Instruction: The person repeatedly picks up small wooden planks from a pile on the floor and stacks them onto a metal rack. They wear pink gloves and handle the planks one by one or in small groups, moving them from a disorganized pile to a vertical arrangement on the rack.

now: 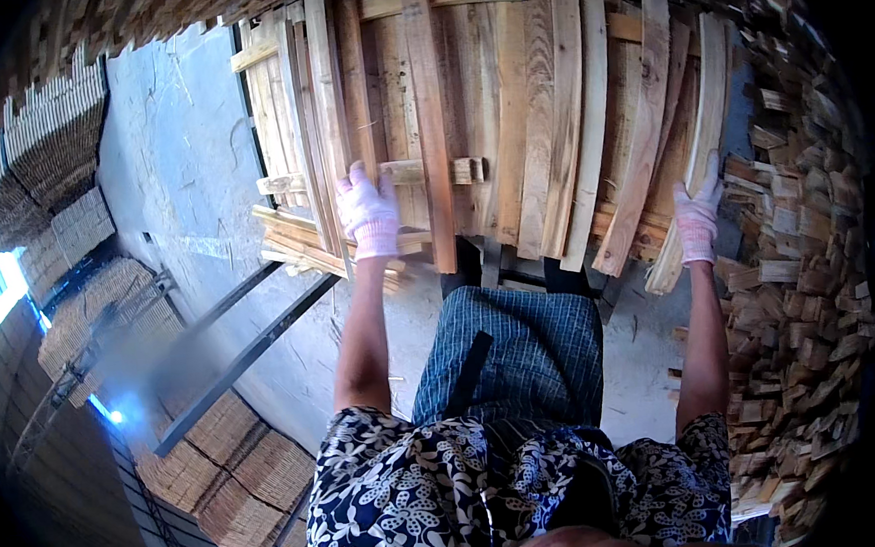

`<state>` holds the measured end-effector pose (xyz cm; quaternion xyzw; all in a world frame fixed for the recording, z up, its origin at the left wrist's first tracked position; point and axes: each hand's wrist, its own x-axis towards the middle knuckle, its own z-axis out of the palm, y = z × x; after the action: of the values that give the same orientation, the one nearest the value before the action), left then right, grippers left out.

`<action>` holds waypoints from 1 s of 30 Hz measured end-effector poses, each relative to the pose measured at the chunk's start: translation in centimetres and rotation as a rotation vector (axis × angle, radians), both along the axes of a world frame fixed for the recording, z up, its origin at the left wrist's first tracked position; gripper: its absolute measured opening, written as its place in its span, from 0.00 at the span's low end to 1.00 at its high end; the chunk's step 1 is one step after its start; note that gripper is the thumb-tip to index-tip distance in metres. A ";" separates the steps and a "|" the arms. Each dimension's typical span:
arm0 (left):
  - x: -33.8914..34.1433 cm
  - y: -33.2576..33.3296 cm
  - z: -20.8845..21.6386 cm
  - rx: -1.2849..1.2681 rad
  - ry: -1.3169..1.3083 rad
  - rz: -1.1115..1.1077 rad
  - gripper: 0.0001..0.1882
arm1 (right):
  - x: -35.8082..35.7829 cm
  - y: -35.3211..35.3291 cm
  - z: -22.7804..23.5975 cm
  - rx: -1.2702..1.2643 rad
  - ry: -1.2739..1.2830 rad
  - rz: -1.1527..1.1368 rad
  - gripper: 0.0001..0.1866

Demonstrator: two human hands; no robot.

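Observation:
Both of my hands wear pale pinkish-white gloves. My left hand [367,213] is closed on the lower part of a narrow brown wooden slat [356,88], beside other upright slats at the left of the wooden stack. At the stack's right end, my right hand [698,219] grips a pale wooden slat [710,106], thumb on one side and fingers on the other. Between my hands, several long wooden slats [538,117] lie side by side, running away from me. A reddish-brown slat [432,143] lies over a short crosspiece [461,171] near my left hand.
Piled cut wood [796,322] rises close on the right, and more lines the far edge. Bundled wood stacks [218,457] stand at left on the grey concrete floor [179,139]. Two dark metal bars [252,355] stick out left of the slats. A blue checked cloth [512,349] covers my lap.

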<state>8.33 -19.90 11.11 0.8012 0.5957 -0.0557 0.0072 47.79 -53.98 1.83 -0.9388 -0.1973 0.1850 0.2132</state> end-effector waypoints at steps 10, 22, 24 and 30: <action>1.4 5.4 -5.1 0.044 0.355 -0.049 0.16 | -0.5 1.1 1.0 -0.030 0.081 -0.008 0.46; 12.5 -14.1 4.2 -0.604 -0.743 -0.127 0.22 | -0.7 -0.2 0.7 -0.143 0.028 -0.110 0.43; 15.3 -18.4 -0.4 -0.611 -0.941 -0.131 0.25 | -0.7 0.8 1.9 -0.179 0.088 -0.112 0.43; 20.3 -20.6 -5.5 -0.394 -0.431 -0.348 0.31 | -1.2 0.8 1.9 -0.082 0.066 -0.085 0.43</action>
<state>28.59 -40.53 5.57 0.8674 0.4126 0.0004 0.2781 46.56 -53.14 3.72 -0.9477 -0.1422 0.2146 0.1884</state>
